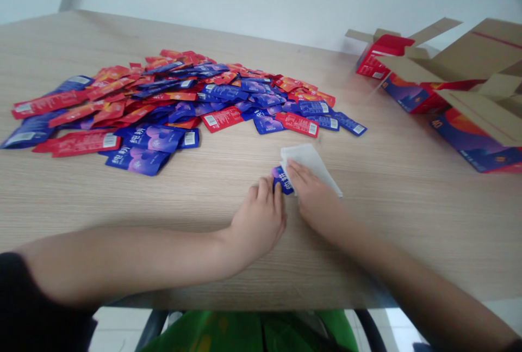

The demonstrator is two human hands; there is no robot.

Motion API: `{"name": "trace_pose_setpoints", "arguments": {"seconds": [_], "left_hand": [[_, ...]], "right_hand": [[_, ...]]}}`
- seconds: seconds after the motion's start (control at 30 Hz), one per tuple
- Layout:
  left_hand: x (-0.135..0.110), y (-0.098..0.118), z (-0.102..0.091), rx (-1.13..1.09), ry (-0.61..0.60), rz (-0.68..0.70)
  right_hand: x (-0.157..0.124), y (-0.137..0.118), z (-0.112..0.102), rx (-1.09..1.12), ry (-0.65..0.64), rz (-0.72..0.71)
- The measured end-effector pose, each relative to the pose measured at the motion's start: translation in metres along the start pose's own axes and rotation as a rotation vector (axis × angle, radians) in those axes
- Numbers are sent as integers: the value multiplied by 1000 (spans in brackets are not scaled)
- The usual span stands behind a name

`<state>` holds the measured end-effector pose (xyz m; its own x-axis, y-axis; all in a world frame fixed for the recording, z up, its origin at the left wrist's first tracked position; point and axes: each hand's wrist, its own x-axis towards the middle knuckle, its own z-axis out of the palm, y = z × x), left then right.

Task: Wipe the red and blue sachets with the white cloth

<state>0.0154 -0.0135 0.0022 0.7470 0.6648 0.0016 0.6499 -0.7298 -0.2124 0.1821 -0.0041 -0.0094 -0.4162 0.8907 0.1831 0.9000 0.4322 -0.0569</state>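
On the table in front of me, my left hand [261,213] has its fingers closed on the left end of a small blue sachet [282,180] with white lettering. A folded white cloth [312,159] covers the sachet's other end. My right hand [316,194] presses that cloth down from above, its fingers close together and stretched over it. The two hands are side by side, a small gap apart. Most of the sachet is hidden under the cloth and the fingers.
A wide heap of red and blue sachets [183,96] lies at the back left. At the right stand open cardboard boxes: a small red one [375,61], a blue and red one [403,93] and a nearer one [468,142], flaps raised. Behind the table [163,205] is a pale wall.
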Motion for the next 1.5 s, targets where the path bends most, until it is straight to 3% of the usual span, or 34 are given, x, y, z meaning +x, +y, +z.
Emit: {"name": "trace_pose_setpoints", "arguments": {"seconds": [0.13,0.3,0.37,0.5,0.6,0.9,1.07,1.27,1.5], "left_hand": [[0,1,-1,-13,-6,-32],[1,-1,-3,-41,-27,10],[1,-2,-4,-54,-30,17],[1,-1,-4,-57,-23,-15],[0,-1,-3,-45,-5,-16],[0,0,-1,-44,3,-14],[-1,0,0,-22,15,-26],[-1,0,0,-35,5,-30],[0,-1,-4,-53,-13,13]], "right_hand": [[5,15,-1,-61,9,129],[-2,-10,3,28,10,-86],[-3,-12,2,107,32,-105],[1,5,0,203,83,5],[6,14,-2,189,64,7],[0,7,-5,62,43,172],[3,9,-2,37,62,214],[8,20,-2,41,81,163],[1,-13,8,173,111,61]]}}
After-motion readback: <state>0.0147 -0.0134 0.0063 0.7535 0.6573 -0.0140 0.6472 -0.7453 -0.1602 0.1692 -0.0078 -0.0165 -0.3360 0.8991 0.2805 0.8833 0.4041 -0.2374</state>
